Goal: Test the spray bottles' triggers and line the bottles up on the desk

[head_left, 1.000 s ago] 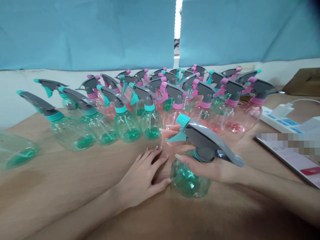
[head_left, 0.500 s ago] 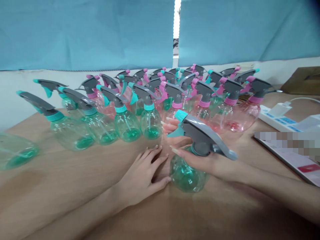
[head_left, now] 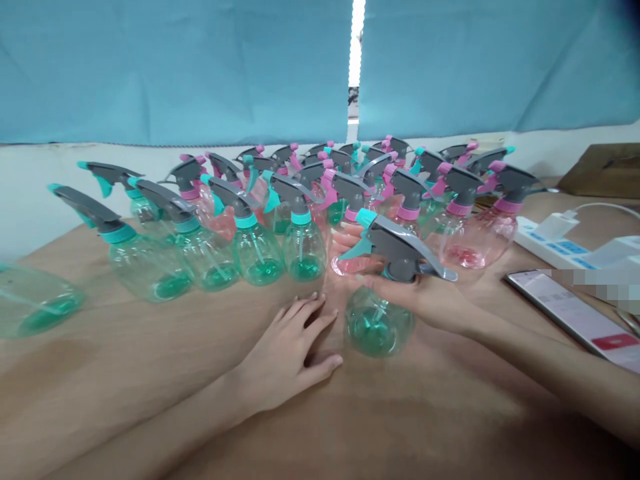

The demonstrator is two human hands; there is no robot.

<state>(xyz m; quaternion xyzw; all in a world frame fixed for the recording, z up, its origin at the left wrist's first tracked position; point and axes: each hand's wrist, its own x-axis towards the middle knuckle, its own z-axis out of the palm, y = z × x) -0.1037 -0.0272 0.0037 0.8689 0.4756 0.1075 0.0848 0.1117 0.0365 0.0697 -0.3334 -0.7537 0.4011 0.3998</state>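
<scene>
My right hand (head_left: 420, 300) grips a green spray bottle (head_left: 377, 330) just under its grey trigger head, with the thumb across the neck. The bottle is upright, its turquoise nozzle pointing left; I cannot tell whether its base touches the table. Flat on the wooden table (head_left: 240, 427) lies my left hand (head_left: 290, 353), fingers a little spread and holding nothing, just left of that bottle. Beyond both hands stand several more spray bottles, green ones such as this bottle (head_left: 305, 250) with turquoise collars, and pink ones such as this bottle (head_left: 465, 243) with pink collars.
A clear green bottle body (head_left: 40, 300) shows at the left edge, its top out of view. On the right are a phone (head_left: 565, 313), a white power strip (head_left: 555, 243) with a plugged-in cable, and a brown box (head_left: 600, 170). A blue curtain (head_left: 175, 73) hangs behind.
My right hand has moved the green spray bottle slightly away from me, toward the rows. My left hand has stayed in place. The view has shifted slightly.
</scene>
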